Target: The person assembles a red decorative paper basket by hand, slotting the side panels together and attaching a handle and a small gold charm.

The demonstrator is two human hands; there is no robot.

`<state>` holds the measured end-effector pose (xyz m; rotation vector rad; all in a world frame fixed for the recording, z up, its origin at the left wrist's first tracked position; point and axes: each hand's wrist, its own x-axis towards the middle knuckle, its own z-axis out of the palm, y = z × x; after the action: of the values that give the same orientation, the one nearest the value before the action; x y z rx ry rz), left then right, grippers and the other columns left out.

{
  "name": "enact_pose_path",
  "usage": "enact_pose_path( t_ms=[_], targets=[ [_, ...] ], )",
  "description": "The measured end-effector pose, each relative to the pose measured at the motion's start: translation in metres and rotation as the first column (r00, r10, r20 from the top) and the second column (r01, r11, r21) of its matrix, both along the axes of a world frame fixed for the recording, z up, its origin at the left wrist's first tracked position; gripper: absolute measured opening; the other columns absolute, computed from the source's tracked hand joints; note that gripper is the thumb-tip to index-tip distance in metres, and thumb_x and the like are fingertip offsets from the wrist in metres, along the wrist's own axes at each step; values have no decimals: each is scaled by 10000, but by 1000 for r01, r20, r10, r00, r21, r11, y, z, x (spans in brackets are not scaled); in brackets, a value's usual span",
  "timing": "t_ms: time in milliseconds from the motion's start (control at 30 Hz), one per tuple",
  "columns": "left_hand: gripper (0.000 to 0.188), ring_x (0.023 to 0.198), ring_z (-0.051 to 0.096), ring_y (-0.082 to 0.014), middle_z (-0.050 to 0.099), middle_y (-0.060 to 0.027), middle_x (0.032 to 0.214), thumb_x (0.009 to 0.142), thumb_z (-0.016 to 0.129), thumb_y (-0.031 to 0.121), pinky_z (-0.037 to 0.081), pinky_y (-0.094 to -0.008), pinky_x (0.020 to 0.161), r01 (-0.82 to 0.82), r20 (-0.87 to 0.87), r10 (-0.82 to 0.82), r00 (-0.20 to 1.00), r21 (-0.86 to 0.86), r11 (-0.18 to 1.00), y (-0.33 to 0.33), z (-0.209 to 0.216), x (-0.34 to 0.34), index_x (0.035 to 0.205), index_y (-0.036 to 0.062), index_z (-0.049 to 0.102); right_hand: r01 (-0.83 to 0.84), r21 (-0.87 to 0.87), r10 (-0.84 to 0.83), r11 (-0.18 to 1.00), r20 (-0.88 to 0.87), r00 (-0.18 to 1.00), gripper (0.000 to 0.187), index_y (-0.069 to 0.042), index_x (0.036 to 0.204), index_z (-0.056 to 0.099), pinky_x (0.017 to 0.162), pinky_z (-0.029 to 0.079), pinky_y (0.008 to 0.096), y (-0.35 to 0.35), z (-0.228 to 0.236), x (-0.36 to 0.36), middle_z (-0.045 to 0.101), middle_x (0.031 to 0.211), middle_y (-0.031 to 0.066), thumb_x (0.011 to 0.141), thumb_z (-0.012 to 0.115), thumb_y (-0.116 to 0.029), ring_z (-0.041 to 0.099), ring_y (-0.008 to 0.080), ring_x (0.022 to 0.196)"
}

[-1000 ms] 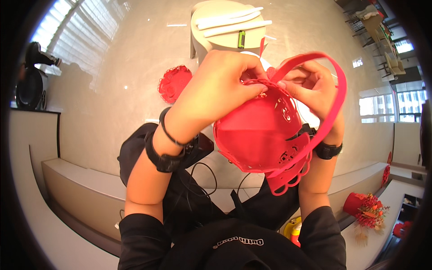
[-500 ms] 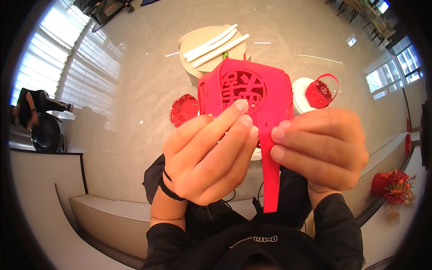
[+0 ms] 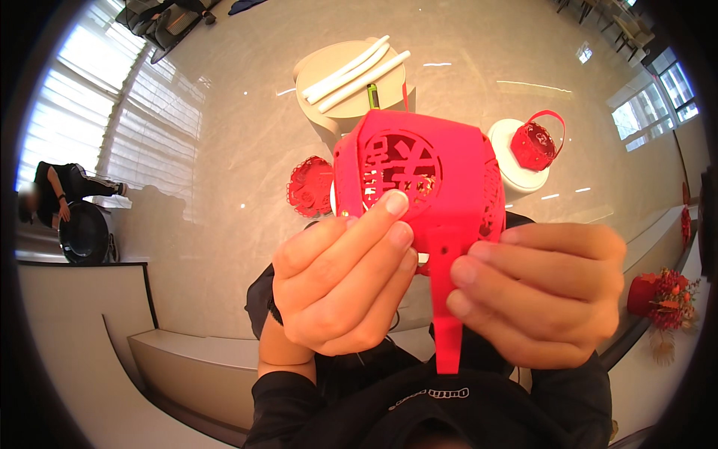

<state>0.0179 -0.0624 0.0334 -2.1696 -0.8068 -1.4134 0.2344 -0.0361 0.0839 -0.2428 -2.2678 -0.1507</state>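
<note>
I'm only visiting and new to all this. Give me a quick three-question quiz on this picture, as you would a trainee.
1. Where is the small red openwork basket with a looped handle?
A) On the floor
B) On the round white tabletop
C) Against the window
2. True or false: the long white rods lie on the round beige tabletop.
3. Fill in: a flat red strip with a small dark hole hangs from the red openwork lantern, between the left hand and the ____.

Key: 1. B; 2. True; 3. right hand
</note>
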Motion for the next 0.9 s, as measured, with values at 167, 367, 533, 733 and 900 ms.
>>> enact_pose_path(
  t_ms=[167,367,533,733,900],
  targets=[
    [115,959,726,-244,688,-77,1024,780,723,-11,469,-275,690,-44,-90,45,995,20,999,5,2,0,871,39,674,202,102,-196,974,-69,978,191,-84,931,678,663,569,349,0,5,14,709,901,53,752,740,-63,677,218,742],
    [82,996,715,-196,705,-33,1038,806,702,29,466,-268,706,-136,-189,139,972,29,990,0,3,-4,874,69,684,138,84,-140,987,11,990,143,-90,893,700,688,556,324,-1,4,10,728,957,63,753,718,-65,671,193,800],
    [164,969,714,-229,701,-57,1057,843,698,10,499,-319,776,-147,-183,138,973,-34,989,-7,3,-1,989,68,649,138,101,-141,985,23,990,132,-88,889,698,665,553,315,1,6,14,727,964,76,758,712,-86,668,198,787],
    [220,970,713,-269,721,-91,1088,855,694,2,492,-350,813,-215,-167,202,965,-65,974,0,5,-2,1027,73,577,-90,-43,86,995,-79,993,91,-67,837,605,539,518,284,11,4,13,724,934,125,772,670,-59,653,194,699],
    [85,932,729,-278,740,-131,1018,812,636,-25,508,-350,791,-180,-69,191,979,130,975,28,-4,-5,828,24,568,-165,-304,167,938,-20,986,119,-64,812,585,478,459,257,-1,6,9,722,847,158,730,667,-38,590,171,545]
  ],
)
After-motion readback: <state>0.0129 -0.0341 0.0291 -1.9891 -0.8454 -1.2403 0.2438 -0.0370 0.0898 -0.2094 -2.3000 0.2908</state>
